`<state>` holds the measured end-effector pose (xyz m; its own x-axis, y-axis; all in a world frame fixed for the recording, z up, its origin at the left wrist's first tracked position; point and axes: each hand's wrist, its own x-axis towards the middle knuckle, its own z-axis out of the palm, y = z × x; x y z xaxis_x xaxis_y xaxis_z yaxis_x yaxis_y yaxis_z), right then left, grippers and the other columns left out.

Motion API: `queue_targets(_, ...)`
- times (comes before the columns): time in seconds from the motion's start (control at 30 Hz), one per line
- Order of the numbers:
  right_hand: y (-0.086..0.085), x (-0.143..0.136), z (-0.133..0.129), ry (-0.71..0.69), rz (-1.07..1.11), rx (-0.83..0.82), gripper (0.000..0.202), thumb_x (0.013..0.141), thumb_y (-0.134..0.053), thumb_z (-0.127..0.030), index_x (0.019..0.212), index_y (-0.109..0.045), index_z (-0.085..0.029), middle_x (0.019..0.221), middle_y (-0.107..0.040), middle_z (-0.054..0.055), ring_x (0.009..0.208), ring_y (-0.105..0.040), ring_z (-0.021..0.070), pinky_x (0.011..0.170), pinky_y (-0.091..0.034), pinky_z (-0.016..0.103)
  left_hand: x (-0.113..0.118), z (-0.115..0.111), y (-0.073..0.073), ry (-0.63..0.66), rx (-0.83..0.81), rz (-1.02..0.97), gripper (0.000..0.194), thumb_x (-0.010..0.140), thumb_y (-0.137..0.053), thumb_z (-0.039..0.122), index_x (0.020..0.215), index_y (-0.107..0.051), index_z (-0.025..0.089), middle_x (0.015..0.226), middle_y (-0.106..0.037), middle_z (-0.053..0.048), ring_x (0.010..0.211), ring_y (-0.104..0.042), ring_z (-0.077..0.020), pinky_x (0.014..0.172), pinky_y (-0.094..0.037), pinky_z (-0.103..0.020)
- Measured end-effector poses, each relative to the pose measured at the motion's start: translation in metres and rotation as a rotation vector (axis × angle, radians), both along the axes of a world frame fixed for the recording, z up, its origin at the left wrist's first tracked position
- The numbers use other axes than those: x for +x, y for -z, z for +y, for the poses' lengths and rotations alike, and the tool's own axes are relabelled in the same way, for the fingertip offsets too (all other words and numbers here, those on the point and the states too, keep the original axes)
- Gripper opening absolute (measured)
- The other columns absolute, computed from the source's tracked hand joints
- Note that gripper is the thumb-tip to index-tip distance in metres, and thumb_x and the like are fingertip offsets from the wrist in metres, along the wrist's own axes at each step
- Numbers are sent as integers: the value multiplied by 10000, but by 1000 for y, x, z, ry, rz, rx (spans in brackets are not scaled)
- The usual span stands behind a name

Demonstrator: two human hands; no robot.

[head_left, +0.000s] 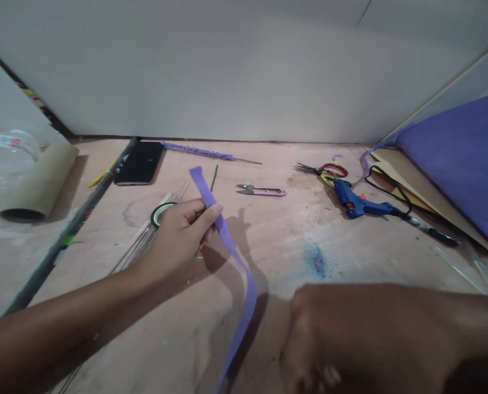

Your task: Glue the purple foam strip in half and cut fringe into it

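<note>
My left hand [190,227] pinches a long purple strip [250,290] near its upper end, thumb on top. The strip hangs down in a curve to the bottom edge. My right hand [313,339] is low at the right, blurred, with its fingers curled under and hidden, so what it may hold does not show. Beyond my left hand lie a purple-wrapped wire [198,151] and pink thread snips [262,191]. A roll of green tape [157,213] and a bundle of thin wires [139,241] are partly behind my left hand.
A black phone [141,163], cardboard tube [40,183] and plastic bottle [7,164] are at the left. Red-handled scissors [329,171], a blue glue gun [361,203] with its cord, and purple sheet material [461,164] are at the right. A white wall [227,71] stands behind.
</note>
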<state>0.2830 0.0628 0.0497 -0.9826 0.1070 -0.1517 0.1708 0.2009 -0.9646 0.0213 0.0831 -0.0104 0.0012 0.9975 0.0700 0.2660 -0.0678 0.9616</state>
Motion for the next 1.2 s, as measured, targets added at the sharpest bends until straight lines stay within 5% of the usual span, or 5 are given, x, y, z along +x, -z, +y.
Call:
queue_targets(0.13,14,-3,37,546,-121,310,273,974,-824,-180,743,-679,-191,640,-543,-67,585,-437,96,545,-275,254,-3,5,-3,97,30,50,475,967,-750,407,557,-603,217,502,-556,26,465,-480,-110,457,-353,-215)
queue_targets(0.2,25,-12,52,634,-85,297,177,1051,-786,-275,910,-751,-174,719,-628,-42,653,-528,115,596,-350,239,-3,5,-3,147,29,58,468,964,-758,428,567,-637,211,507,-585,17,465,-505,-116,458,-370,-212)
queue_targets(0.43,58,-43,50,627,10,28,655,1085,-732,-737,727,-667,-192,565,-605,-41,512,-528,102,535,-429,231,-4,-1,5,229,-6,17,587,992,-807,563,553,-650,207,466,-559,11,468,-529,-129,458,-384,-217)
queue_targets(0.77,74,-31,34,574,74,40,494,1093,-795,-495,738,-608,-207,584,-595,-54,535,-513,99,570,-361,232,-6,5,2,61,-66,-98,530,1013,-774,527,597,-663,217,466,-578,12,379,-442,-104,368,-296,-226)
queue_targets(1.2,77,-31,36,525,190,49,490,1071,-840,-487,725,-667,-185,670,-595,-46,610,-501,91,592,-377,233,-7,7,1,44,-73,-110,485,1056,-731,473,661,-619,217,533,-538,37,423,-438,-95,378,-298,-204)
